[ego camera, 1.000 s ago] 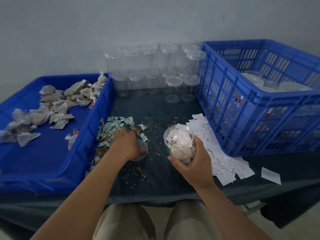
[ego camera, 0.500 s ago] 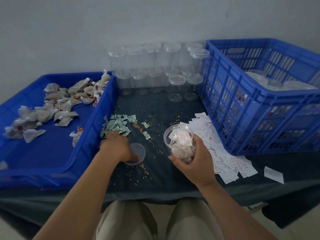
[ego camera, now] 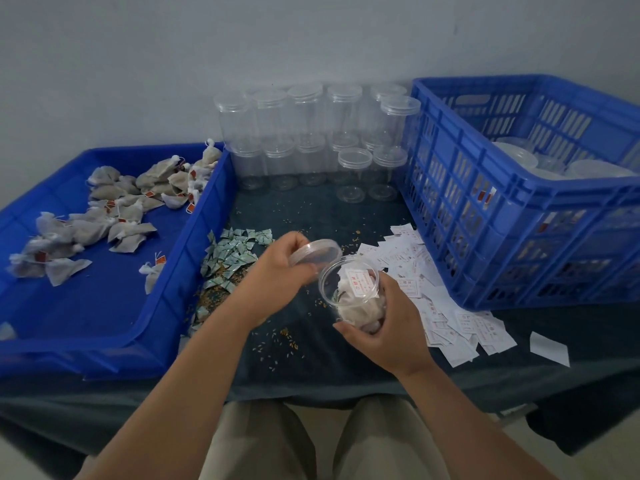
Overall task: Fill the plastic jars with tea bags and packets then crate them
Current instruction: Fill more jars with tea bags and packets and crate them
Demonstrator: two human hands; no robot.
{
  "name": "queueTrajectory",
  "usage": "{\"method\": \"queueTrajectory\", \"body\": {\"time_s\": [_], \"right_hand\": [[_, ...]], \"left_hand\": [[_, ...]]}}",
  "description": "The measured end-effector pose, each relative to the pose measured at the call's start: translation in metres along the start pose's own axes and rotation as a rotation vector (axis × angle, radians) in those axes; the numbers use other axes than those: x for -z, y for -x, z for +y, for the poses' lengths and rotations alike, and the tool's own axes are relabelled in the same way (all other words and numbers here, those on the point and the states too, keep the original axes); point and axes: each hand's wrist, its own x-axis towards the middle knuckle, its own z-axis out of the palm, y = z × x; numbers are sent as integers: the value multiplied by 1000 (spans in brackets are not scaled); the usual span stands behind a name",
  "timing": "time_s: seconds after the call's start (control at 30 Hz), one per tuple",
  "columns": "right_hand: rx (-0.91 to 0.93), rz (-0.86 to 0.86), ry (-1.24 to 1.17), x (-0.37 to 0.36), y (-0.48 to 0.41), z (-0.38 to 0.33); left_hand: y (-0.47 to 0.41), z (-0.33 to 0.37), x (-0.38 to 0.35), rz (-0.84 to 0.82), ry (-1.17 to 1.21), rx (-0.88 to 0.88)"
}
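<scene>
My right hand (ego camera: 388, 327) grips a clear plastic jar (ego camera: 353, 296) tilted toward me, with tea bags and a white slip inside. My left hand (ego camera: 277, 268) holds a clear round lid (ego camera: 317, 252) just above and left of the jar's open mouth. Loose tea bags (ego camera: 121, 209) lie in the shallow blue tray (ego camera: 104, 306) on the left. Small green packets (ego camera: 232, 258) are heaped beside the tray. White paper slips (ego camera: 436, 292) spread to the right of the jar. The blue slotted crate (ego camera: 519, 209) on the right holds several lidded jars.
Several empty lidded jars (ego camera: 311, 133) are stacked in two layers against the back wall. Loose grains are scattered over the dark table cloth (ego camera: 311, 362). One stray slip (ego camera: 549, 348) lies near the table's front right edge. My knees show below the table.
My left hand picked the lid up off the cloth and brought it up to the jar's mouth. My right hand kept the jar, raised a little.
</scene>
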Motion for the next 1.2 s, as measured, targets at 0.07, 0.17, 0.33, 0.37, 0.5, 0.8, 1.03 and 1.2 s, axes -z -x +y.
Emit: {"method": "queueTrajectory", "body": {"time_s": [0.07, 0.17, 0.33, 0.37, 0.5, 0.8, 1.03, 1.2], "right_hand": [[1, -22, 3, -1, -1, -1], [-18, -39, 15, -1, -2, -2], [-54, -64, -6, 0, -4, -1], [-63, -69, -13, 0, -5, 0], [-49, -106, 32, -2, -5, -1], [-24, -83, 67, 0, -4, 2], [57, -96, 318, -6, -3, 6], [43, -137, 183, -3, -4, -1]], "left_hand": [[5, 9, -5, -107, -31, -46], [12, 17, -16, -163, -261, -223], [10, 21, -32, -85, -497, -308], [9, 22, -33, -100, -504, -301], [5, 34, -50, -136, -555, -236], [-4, 35, -86, -57, -888, -307], [-3, 28, -81, -142, -1123, -564], [-8, 34, -49, -435, -761, -724]]}}
